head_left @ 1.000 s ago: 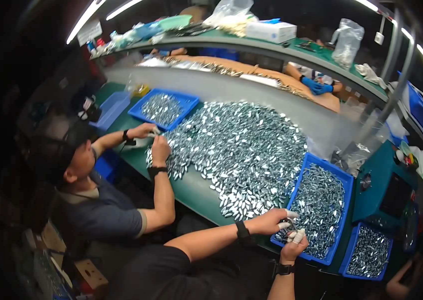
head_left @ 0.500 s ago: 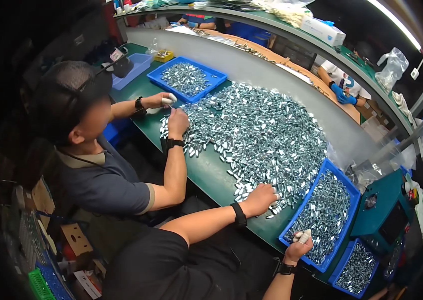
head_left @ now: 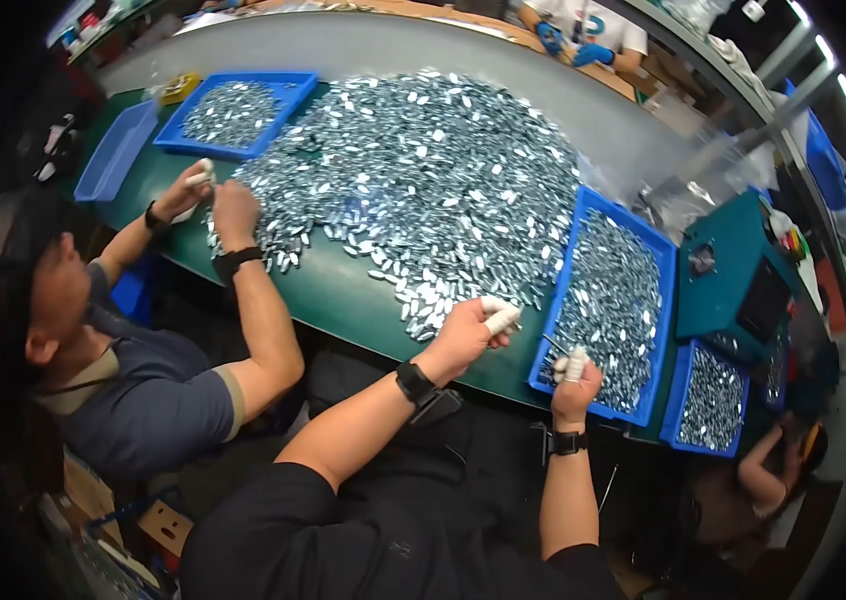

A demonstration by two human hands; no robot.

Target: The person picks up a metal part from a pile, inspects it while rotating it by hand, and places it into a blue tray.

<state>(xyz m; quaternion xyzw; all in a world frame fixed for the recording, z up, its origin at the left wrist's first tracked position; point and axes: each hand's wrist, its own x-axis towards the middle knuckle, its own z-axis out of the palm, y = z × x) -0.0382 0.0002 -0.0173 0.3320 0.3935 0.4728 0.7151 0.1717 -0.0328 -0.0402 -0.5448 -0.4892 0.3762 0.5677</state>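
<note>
- Metal pieces (head_left: pixel 423 190): small, shiny, silvery, heaped across green tabletop (head_left: pixel 343 300), more filling blue tray (head_left: pixel 555 330).
- Left hand (head_left: pixel 468 335): curled at heap's edge, fingertips taped white.
- Right hand (head_left: pixel 575 385): pinching one piece over tray.

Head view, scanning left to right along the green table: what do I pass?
Empty blue tray → co-worker's hands → heap of small silvery parts → left hand → right hand → large blue tray of parts → smaller blue tray.

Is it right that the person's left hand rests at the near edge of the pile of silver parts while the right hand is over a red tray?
Not quite: in the head view the tray under the right hand is blue. The left hand is at the pile's near edge, as stated.
</note>
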